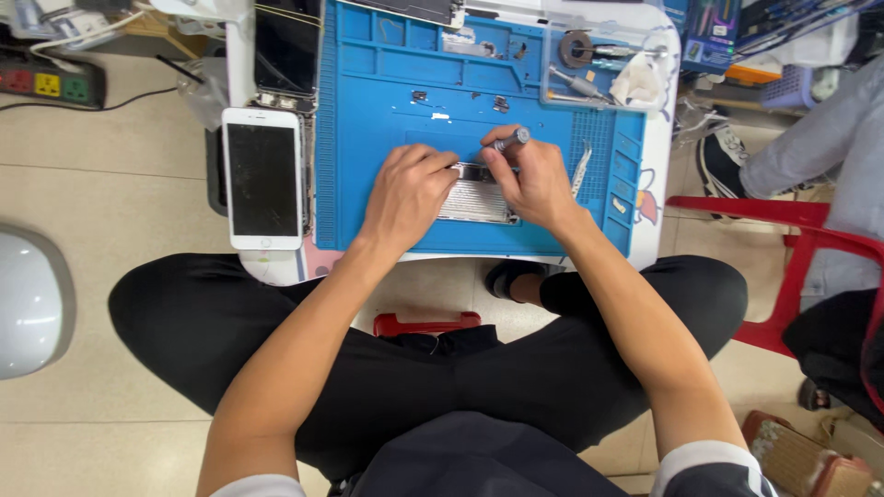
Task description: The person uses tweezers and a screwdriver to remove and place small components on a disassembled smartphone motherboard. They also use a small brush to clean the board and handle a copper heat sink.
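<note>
Two hands meet over an opened phone [474, 201] at the blue mat's [387, 138] six o'clock. Left hand [405, 195] presses it flat, fingers unclenched; right hand [531, 179] pinches a grey screwdriver [509, 141]. White phone [262, 178] lies at nine o'clock.

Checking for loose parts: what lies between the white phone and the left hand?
In the head view, only bare blue repair mat separates the white phone from the left hand.

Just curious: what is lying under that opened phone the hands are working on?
A blue work mat lies under the opened phone, on a small white table. The left hand and right hand cover the phone's sides, hiding anything beneath them.
</note>
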